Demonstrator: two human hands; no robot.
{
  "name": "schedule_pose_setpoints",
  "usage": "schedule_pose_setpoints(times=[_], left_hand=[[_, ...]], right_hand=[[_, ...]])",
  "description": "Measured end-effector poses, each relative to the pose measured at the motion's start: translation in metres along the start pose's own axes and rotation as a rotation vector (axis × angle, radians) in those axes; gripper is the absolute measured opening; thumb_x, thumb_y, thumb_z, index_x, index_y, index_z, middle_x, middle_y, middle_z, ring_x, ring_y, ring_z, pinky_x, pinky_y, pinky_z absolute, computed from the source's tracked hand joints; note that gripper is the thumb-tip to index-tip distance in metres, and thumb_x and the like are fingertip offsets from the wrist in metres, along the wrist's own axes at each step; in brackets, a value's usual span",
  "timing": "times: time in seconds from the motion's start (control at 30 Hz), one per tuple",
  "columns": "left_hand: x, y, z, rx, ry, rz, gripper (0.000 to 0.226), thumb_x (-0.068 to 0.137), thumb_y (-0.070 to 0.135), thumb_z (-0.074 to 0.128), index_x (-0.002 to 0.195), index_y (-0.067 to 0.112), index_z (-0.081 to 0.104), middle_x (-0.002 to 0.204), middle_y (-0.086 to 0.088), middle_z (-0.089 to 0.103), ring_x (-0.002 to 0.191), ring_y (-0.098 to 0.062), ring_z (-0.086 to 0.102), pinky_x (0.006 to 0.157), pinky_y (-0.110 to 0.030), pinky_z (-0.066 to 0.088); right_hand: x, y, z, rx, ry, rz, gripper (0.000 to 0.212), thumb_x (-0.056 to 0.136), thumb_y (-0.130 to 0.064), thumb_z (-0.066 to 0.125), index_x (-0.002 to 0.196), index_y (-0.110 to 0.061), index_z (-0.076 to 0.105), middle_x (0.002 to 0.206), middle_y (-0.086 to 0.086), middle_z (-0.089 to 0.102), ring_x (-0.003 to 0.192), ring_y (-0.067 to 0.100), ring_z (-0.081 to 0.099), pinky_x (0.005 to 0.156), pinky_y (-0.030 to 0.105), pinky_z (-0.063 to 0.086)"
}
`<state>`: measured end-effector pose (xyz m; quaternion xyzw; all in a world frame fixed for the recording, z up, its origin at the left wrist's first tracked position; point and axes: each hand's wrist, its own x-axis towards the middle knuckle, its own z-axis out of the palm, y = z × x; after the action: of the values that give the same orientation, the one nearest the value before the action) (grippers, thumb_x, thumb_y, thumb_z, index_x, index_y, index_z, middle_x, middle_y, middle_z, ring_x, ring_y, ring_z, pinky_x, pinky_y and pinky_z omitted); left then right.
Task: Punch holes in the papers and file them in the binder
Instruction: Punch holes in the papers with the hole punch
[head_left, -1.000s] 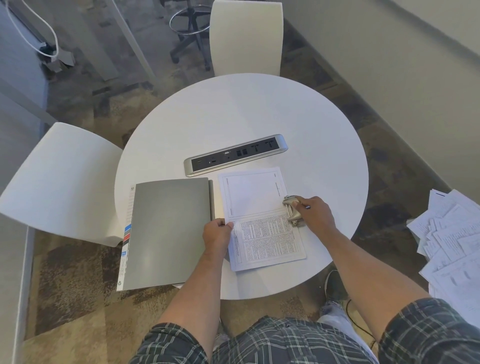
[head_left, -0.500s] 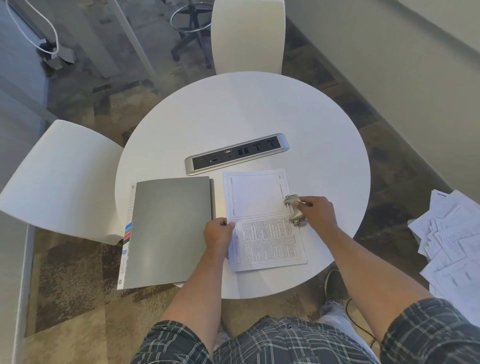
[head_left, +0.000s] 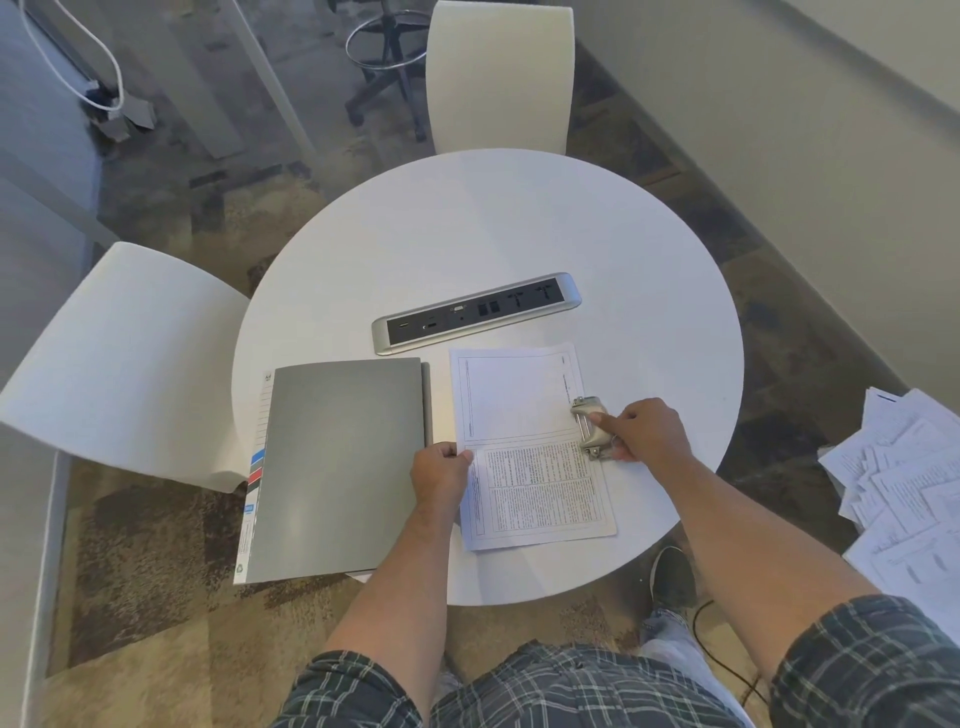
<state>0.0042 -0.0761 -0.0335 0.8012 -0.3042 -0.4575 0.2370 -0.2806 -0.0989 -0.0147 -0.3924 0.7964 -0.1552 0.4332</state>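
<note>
A printed sheet of paper lies flat on the round white table, near its front edge. A small metal hole punch sits on the sheet's right edge. My right hand grips the punch from the right, thumb on top. My left hand is curled shut on the sheet's left edge, pinning it down. A closed grey binder with coloured index tabs lies to the left of the sheet, overhanging the table's front edge.
A silver power-socket strip is set into the table just behind the sheet. White chairs stand at the left and at the back. A pile of loose papers lies at the right, off the table.
Both hands, the punch and the sheet keep nearly the same place. The punch sits slightly further back along the sheet's right edge.
</note>
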Motion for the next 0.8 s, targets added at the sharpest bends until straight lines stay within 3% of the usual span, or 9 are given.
schedule_pose_setpoints(times=[0.13,0.3,0.5,0.6,0.67,0.8], left_hand=[[0.002,-0.002,0.0,-0.004,-0.004,-0.003,0.007,0.09,0.015,0.073,0.086,0.011,0.077,0.082,-0.002,0.076,0.078,-0.022,0.072,0.073,-0.028,0.056],[0.003,-0.002,0.001,0.001,-0.002,-0.004,0.007,0.09,0.016,0.073,0.086,0.013,0.077,0.082,0.0,0.076,0.08,-0.021,0.073,0.078,-0.031,0.059],[0.003,-0.002,0.001,0.017,-0.002,0.02,0.017,0.091,0.016,0.073,0.075,0.022,0.071,0.08,0.001,0.074,0.078,-0.02,0.07,0.077,-0.029,0.057],[0.004,-0.001,0.0,0.037,0.003,0.029,0.017,0.091,0.016,0.072,0.075,0.021,0.069,0.079,0.001,0.071,0.077,-0.019,0.067,0.072,-0.027,0.054],[0.004,-0.001,0.0,0.049,-0.001,0.043,0.018,0.091,0.016,0.072,0.073,0.02,0.068,0.079,-0.001,0.071,0.075,-0.02,0.066,0.076,-0.033,0.057],[0.002,-0.001,0.0,0.068,0.004,0.07,0.016,0.091,0.017,0.072,0.075,0.019,0.068,0.079,-0.002,0.069,0.074,-0.02,0.063,0.078,-0.033,0.057]], right_hand=[[-0.002,-0.004,-0.003,-0.212,-0.001,0.056,0.059,0.079,-0.071,0.068,0.074,-0.013,0.073,0.065,-0.005,0.075,0.051,0.011,0.072,0.069,0.028,0.054],[0.01,-0.009,-0.005,-0.353,-0.016,0.101,0.064,0.074,-0.08,0.064,0.077,-0.016,0.073,0.075,0.0,0.073,0.07,0.02,0.069,0.066,0.03,0.047],[0.013,-0.013,0.001,-0.489,0.028,0.154,0.066,0.078,-0.08,0.06,0.082,-0.016,0.072,0.076,0.002,0.069,0.068,0.022,0.064,0.065,0.031,0.045],[0.01,-0.018,-0.003,-0.482,0.024,0.154,0.066,0.077,-0.081,0.061,0.085,-0.016,0.067,0.079,0.002,0.068,0.072,0.022,0.064,0.068,0.033,0.045],[0.008,-0.018,-0.005,-0.453,0.02,0.085,0.06,0.079,-0.077,0.063,0.089,-0.018,0.064,0.085,0.0,0.069,0.081,0.023,0.067,0.072,0.033,0.047],[0.005,-0.01,-0.002,-0.192,0.004,0.006,0.04,0.077,-0.064,0.074,0.084,-0.026,0.064,0.085,-0.007,0.071,0.078,0.017,0.068,0.073,0.034,0.051]])
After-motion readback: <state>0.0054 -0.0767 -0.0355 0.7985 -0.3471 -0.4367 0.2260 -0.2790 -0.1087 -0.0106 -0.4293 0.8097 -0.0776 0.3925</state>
